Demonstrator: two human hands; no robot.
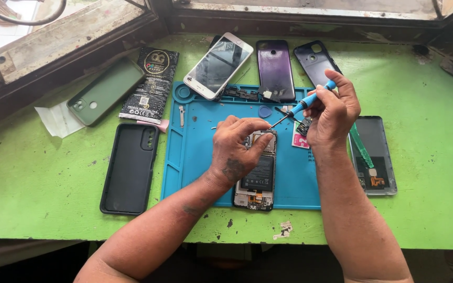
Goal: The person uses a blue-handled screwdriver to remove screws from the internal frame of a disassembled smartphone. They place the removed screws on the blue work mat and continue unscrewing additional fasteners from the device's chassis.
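We see a worn green-painted desk (53, 178) under a window sill; at centre lies a blue rubber work mat (195, 157). Our left hand (235, 149) steadies the opened black smartphone (258, 175) there; our right hand (333, 112) grips a blue-handled screwdriver (302, 105).

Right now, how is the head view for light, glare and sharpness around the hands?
Head view: even daylight, soft shadows under both forearms. Glare streaks the white phone's screen near the window, none on the opened phone. The left hand, right hand and blue screwdriver look sharp. Straight edges bow slightly toward the frame's corners; the space below the green table is dark.
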